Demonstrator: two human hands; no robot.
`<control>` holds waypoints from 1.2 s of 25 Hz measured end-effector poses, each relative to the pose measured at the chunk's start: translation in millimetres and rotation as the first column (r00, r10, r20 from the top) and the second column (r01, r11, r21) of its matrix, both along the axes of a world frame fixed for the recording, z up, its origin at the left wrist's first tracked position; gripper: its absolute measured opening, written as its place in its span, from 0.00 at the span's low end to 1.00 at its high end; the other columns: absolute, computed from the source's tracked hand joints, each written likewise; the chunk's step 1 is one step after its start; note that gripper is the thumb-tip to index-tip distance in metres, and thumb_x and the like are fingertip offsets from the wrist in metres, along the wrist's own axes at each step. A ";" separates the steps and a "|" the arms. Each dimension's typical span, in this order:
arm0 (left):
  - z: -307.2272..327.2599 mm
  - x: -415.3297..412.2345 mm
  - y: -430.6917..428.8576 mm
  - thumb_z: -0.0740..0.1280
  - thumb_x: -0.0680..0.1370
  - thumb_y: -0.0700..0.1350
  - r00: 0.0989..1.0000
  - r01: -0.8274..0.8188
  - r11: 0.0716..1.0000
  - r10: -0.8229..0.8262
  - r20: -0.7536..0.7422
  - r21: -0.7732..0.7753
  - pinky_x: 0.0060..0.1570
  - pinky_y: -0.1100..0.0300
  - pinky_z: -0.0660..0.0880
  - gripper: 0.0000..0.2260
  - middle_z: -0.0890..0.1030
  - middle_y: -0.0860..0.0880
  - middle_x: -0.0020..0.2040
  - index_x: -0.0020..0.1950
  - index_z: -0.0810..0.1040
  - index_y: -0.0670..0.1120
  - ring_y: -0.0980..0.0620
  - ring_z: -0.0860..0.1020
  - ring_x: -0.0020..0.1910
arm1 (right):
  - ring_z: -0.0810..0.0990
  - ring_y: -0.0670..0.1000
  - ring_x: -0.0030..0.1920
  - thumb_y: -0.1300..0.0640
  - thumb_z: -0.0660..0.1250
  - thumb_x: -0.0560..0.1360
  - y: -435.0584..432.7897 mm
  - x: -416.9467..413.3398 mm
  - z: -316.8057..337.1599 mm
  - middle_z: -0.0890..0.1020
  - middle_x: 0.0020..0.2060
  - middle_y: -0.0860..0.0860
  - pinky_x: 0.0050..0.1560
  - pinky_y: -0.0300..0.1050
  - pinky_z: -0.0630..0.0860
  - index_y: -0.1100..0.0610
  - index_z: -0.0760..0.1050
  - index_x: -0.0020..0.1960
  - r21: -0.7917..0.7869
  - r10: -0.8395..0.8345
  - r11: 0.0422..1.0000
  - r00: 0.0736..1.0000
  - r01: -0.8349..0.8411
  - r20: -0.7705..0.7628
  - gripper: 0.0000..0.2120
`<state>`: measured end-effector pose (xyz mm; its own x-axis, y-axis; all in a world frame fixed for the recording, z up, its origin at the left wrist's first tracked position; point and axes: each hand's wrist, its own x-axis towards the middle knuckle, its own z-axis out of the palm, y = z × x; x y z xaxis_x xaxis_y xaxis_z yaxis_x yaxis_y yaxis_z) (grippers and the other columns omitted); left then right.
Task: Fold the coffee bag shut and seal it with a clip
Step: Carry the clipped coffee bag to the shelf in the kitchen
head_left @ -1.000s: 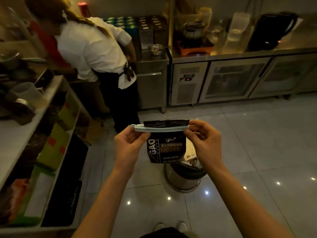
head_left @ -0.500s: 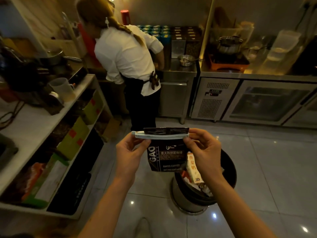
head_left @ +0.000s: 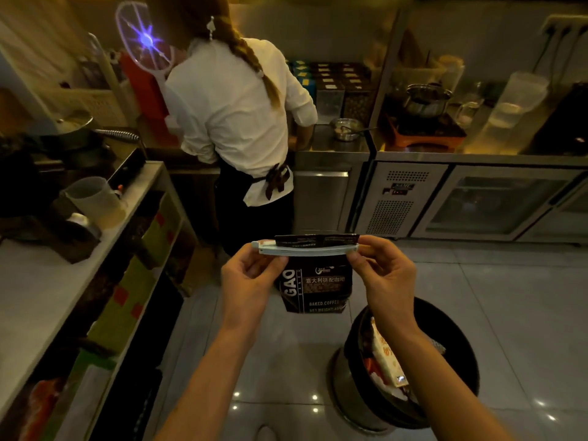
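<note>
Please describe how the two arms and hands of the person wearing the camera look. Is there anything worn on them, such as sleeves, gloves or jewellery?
Both forearms are bare up to the bottom edge of the picture: no sleeves show. The left hand and the right hand wear no gloves. No ring, watch or bracelet can be seen on the fingers or wrists, though the light is dim.

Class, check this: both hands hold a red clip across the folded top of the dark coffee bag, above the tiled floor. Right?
One detail is wrong: the clip is pale blue-grey, not red, as the head view shows. The left hand and right hand do hold it across the folded top of the coffee bag, above the tiled floor.
</note>
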<state>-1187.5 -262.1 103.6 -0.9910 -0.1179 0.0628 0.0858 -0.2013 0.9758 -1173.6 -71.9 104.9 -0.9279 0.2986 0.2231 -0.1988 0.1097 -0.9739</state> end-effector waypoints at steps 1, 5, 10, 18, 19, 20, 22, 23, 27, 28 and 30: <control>1.2 -14.2 -7.2 0.71 0.73 0.34 1.000 0.005 1.000 -0.005 0.004 0.002 0.47 0.65 0.79 0.10 0.86 0.50 0.48 0.53 0.81 0.44 0.53 0.84 0.51 | 0.84 0.52 0.48 0.61 0.70 0.74 -8.8 -10.1 1.7 0.85 0.44 0.51 0.53 0.60 0.81 0.43 0.79 0.48 0.005 -0.009 1.000 1.000 0.009 0.001 0.12; 3.0 -63.3 -24.1 0.72 0.72 0.34 1.000 0.025 1.000 -0.025 0.011 0.004 0.46 0.66 0.79 0.13 0.85 0.49 0.49 0.56 0.80 0.42 0.54 0.84 0.51 | 0.84 0.52 0.48 0.60 0.70 0.74 -26.3 -46.4 2.3 0.85 0.43 0.51 0.53 0.58 0.81 0.46 0.79 0.50 0.028 -0.069 0.997 0.998 0.069 0.012 0.10; 2.5 -111.7 -14.9 0.72 0.73 0.33 0.994 0.105 0.994 -0.105 0.026 0.015 0.46 0.65 0.79 0.14 0.85 0.50 0.48 0.57 0.79 0.44 0.55 0.84 0.50 | 0.84 0.51 0.47 0.61 0.70 0.74 -21.4 -84.3 0.6 0.85 0.42 0.51 0.51 0.52 0.83 0.46 0.79 0.49 0.000 -0.153 0.988 0.988 0.153 0.020 0.11; 2.0 -192.3 46.5 0.72 0.73 0.37 0.983 0.176 0.984 -0.176 0.049 -0.007 0.52 0.58 0.80 0.18 0.83 0.47 0.54 0.61 0.76 0.47 0.52 0.83 0.53 | 0.84 0.55 0.49 0.62 0.70 0.73 37.4 -161.4 -9.8 0.84 0.45 0.56 0.52 0.52 0.82 0.47 0.79 0.49 -0.065 -0.200 0.978 0.980 0.200 0.013 0.10; 4.6 -202.3 55.8 0.72 0.73 0.37 0.985 0.168 0.986 -0.167 0.052 -0.019 0.51 0.59 0.80 0.17 0.83 0.48 0.53 0.60 0.77 0.47 0.52 0.83 0.53 | 0.84 0.54 0.49 0.63 0.70 0.73 46.6 -171.5 -8.2 0.84 0.44 0.54 0.51 0.50 0.82 0.46 0.79 0.49 -0.080 -0.196 0.977 0.981 0.196 0.013 0.11; 5.9 -211.8 63.3 0.72 0.73 0.37 0.987 0.156 0.987 -0.154 0.054 -0.028 0.50 0.61 0.80 0.17 0.84 0.48 0.53 0.60 0.77 0.47 0.53 0.83 0.53 | 0.84 0.54 0.49 0.63 0.70 0.73 54.9 -181.5 -6.6 0.84 0.44 0.52 0.50 0.47 0.82 0.45 0.79 0.48 -0.098 -0.187 0.977 0.982 0.187 0.012 0.12; 6.2 -225.1 72.4 0.72 0.73 0.35 0.990 0.132 0.990 -0.130 0.062 -0.038 0.47 0.63 0.80 0.16 0.84 0.48 0.51 0.59 0.78 0.46 0.54 0.84 0.51 | 0.84 0.52 0.49 0.63 0.70 0.73 65.7 -199.1 -6.5 0.84 0.43 0.52 0.49 0.44 0.82 0.43 0.80 0.47 -0.113 -0.161 0.980 0.987 0.162 0.010 0.14; 5.9 -230.6 74.4 0.72 0.73 0.34 0.991 0.117 0.992 -0.114 0.065 -0.041 0.45 0.65 0.80 0.16 0.85 0.49 0.50 0.59 0.78 0.45 0.54 0.84 0.50 | 0.84 0.52 0.48 0.63 0.70 0.73 68.6 -207.8 -7.2 0.84 0.43 0.52 0.49 0.44 0.82 0.43 0.80 0.47 -0.107 -0.146 0.984 0.989 0.145 0.007 0.14; 3.7 -252.6 68.1 0.72 0.72 0.32 0.998 0.022 0.998 -0.018 0.068 -0.062 0.41 0.69 0.78 0.16 0.86 0.55 0.43 0.57 0.78 0.44 0.59 0.84 0.45 | 0.84 0.52 0.47 0.62 0.71 0.72 64.5 -239.9 -13.9 0.85 0.42 0.52 0.49 0.45 0.82 0.46 0.80 0.48 -0.099 -0.070 0.992 0.997 0.074 0.034 0.11; 3.2 -259.4 65.6 0.72 0.72 0.32 0.998 0.010 0.998 -0.006 0.069 -0.064 0.41 0.70 0.78 0.15 0.86 0.57 0.43 0.56 0.78 0.44 0.60 0.84 0.45 | 0.84 0.51 0.46 0.63 0.71 0.72 61.0 -248.0 -15.6 0.85 0.42 0.51 0.49 0.45 0.82 0.47 0.80 0.48 -0.106 -0.061 0.992 0.997 0.065 0.047 0.11; 4.1 -271.4 63.0 0.72 0.71 0.33 0.998 0.007 0.998 -0.003 0.068 -0.061 0.41 0.70 0.78 0.14 0.86 0.57 0.42 0.55 0.79 0.44 0.60 0.84 0.44 | 0.84 0.49 0.44 0.64 0.70 0.72 55.9 -261.5 -17.4 0.85 0.41 0.49 0.48 0.43 0.82 0.49 0.80 0.48 -0.123 -0.055 0.990 0.996 0.063 0.063 0.11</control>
